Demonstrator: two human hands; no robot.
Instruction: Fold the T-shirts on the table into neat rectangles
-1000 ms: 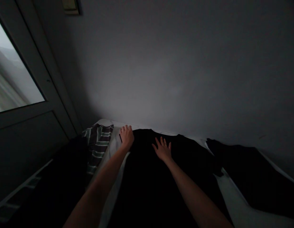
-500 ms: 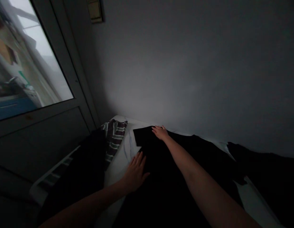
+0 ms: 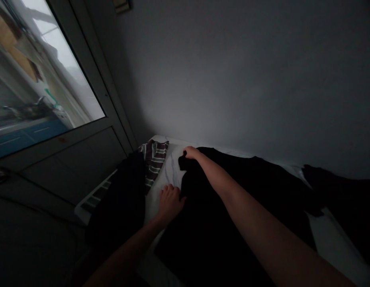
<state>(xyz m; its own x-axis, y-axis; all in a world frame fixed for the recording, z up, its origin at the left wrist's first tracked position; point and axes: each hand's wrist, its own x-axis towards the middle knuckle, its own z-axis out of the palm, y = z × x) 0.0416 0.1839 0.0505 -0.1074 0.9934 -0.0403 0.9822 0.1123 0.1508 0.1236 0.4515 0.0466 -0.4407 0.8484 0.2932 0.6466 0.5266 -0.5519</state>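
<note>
A black T-shirt (image 3: 214, 223) lies spread over a white table with grey veining (image 3: 170, 169). My right hand (image 3: 191, 152) is closed on the end of its far-left sleeve, and the sleeve's edge bunches up at the fingers. Nearer to me, my left hand (image 3: 170, 202) is at the shirt's left side below that sleeve. Its fingers are curled and its thumb lies against the dark cloth; the gripped fold itself is hard to see in the dim light.
To the left lie a dark garment (image 3: 122, 199) and a striped cloth (image 3: 156, 157). More black clothing (image 3: 346, 199) lies at the right. A grey wall (image 3: 232, 87) rises behind the table, and a glazed door (image 3: 92, 147) stands at the left.
Both hands lay flat with fingers stretched; now their fingers are curled in on the shirt. The sleeve end has bunched up in my right hand. The view has shifted slightly left and down.
</note>
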